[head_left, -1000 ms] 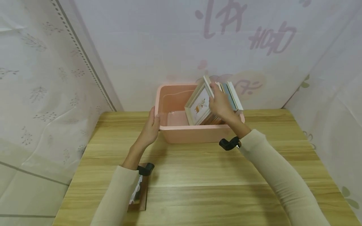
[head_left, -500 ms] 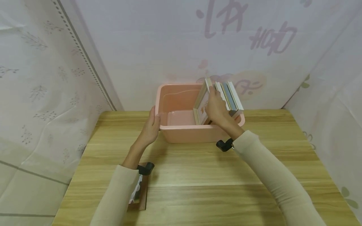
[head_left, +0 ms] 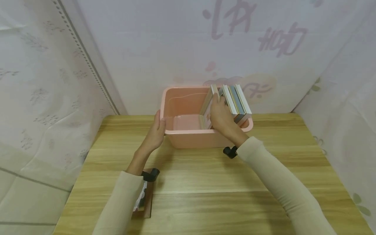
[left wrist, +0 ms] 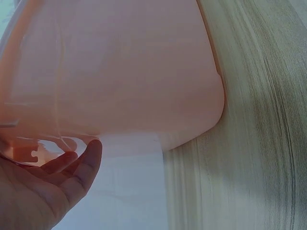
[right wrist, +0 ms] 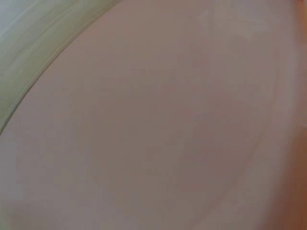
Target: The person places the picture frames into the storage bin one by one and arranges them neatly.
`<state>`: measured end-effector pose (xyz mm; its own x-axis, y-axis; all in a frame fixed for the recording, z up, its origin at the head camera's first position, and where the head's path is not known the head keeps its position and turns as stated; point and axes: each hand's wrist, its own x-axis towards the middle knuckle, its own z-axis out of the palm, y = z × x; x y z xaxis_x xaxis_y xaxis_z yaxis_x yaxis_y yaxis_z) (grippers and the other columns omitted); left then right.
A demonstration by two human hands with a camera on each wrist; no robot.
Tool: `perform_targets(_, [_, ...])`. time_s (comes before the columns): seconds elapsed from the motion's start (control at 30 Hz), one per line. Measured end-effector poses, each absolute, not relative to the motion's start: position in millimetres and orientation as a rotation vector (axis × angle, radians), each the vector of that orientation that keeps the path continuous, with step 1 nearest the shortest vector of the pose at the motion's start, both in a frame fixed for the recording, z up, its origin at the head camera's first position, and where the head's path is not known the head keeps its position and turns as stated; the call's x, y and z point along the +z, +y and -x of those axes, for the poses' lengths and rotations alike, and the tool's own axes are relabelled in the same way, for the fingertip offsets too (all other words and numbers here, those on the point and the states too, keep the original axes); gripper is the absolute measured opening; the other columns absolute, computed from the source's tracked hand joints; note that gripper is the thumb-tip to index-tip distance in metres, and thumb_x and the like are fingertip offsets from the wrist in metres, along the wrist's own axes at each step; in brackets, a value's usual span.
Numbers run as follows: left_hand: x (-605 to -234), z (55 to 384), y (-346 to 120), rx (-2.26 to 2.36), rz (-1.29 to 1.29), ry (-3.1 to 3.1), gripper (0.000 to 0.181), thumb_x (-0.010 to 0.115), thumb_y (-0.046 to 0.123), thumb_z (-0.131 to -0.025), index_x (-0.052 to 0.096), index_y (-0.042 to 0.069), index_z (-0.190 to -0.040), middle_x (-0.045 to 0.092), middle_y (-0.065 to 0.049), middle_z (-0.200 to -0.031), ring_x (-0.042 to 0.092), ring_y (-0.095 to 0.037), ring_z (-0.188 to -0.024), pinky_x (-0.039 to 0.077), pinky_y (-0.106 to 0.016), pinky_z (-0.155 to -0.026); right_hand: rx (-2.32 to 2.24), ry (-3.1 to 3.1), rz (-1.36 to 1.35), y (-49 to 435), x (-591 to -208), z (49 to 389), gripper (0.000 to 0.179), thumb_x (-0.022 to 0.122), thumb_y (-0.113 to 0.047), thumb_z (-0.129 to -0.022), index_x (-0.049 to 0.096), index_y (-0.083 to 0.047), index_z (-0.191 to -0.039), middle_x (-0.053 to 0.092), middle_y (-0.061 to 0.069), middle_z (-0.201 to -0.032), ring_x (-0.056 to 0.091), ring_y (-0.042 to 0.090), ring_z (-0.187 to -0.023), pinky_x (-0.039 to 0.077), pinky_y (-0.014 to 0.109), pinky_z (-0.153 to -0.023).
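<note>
A pink plastic bin stands on the table against the back wall. At its left end my left hand grips the rim; in the left wrist view, curled fingers show at the handle opening. My right hand reaches inside the bin and holds a cream picture frame by its upper edge, covering part of it. The frame leans in the bin, left of several upright thin frame-like items with white and blue-grey edges. The right wrist view holds mostly blurred pink bin wall.
A brown-edged item with a picture lies on the wooden table, partly under my left forearm. Printed cloth walls close in the back and both sides.
My right hand has moved left and slightly down with the cream frame, which stands more upright and sits lower in the bin. The left hand keeps its place on the rim.
</note>
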<state>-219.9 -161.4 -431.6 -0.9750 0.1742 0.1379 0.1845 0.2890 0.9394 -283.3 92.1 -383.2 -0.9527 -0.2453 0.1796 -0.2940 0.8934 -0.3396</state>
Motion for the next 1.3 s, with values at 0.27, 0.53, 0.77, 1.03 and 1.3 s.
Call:
perform_targets(0.27, [-429, 219, -163, -1.845, 0.334, -2.539, 0.051, 0.019, 0.021, -0.11, 0.006, 0.01, -0.158, 0.045, -0.026, -0.133, 0.056, -0.036, -0.108, 0.054, -0.056, -0.085, 0.042, -3.018, -0.523, 87, -385, 283, 0.065, 0.053, -0.016, -0.102, 0.021, 0.012, -0.152, 0.009, 0.035, -0.159, 0.004, 0.049, -0.148, 0.026, 0.053, -0.118])
perform_targets(0.53, [-408, 208, -158, -1.861, 0.316, -2.563, 0.051, 0.019, 0.012, -0.109, 0.004, 0.005, -0.157, 0.043, -0.031, -0.134, 0.054, -0.039, -0.108, 0.051, -0.061, -0.086, -0.072, -3.038, -0.537, 91, -384, 281, 0.069, 0.055, -0.031, -0.102, 0.032, 0.016, -0.146, 0.007, 0.035, -0.159, -0.005, 0.05, -0.147, 0.006, 0.059, -0.12])
perform_targets(0.77, [-427, 217, -161, -1.826, 0.335, -2.53, 0.051, 0.018, 0.019, -0.109, 0.007, 0.011, -0.158, 0.045, -0.028, -0.132, 0.056, -0.039, -0.106, 0.053, -0.06, -0.084, -0.161, -3.076, -0.512, 95, -380, 279, 0.063, 0.059, -0.024, -0.1, 0.036, 0.015, -0.144, 0.004, 0.036, -0.158, -0.003, 0.049, -0.148, 0.006, 0.062, -0.119])
perform_targets(1.03, [-431, 218, -160, -1.798, 0.348, -2.512, 0.051, 0.021, 0.022, -0.11, 0.01, 0.011, -0.158, 0.049, -0.027, -0.127, 0.058, -0.038, -0.104, 0.055, -0.057, -0.081, -0.037, -3.086, -0.442, 103, -379, 280, 0.066, 0.057, -0.023, -0.099, 0.028, 0.0, -0.154, 0.009, 0.031, -0.16, 0.003, 0.048, -0.149, 0.01, 0.065, -0.118])
perform_targets(1.3, [-395, 201, -153, -1.849, 0.339, -2.544, 0.051, 0.02, 0.014, -0.109, 0.007, 0.005, -0.157, 0.045, -0.032, -0.13, 0.056, -0.04, -0.106, 0.052, -0.062, -0.086, 0.32, -2.849, -0.449, 132, -371, 264, 0.061, 0.053, -0.038, -0.101, 0.038, -0.004, -0.15, 0.03, 0.027, -0.156, 0.024, 0.051, -0.143, 0.027, 0.067, -0.111])
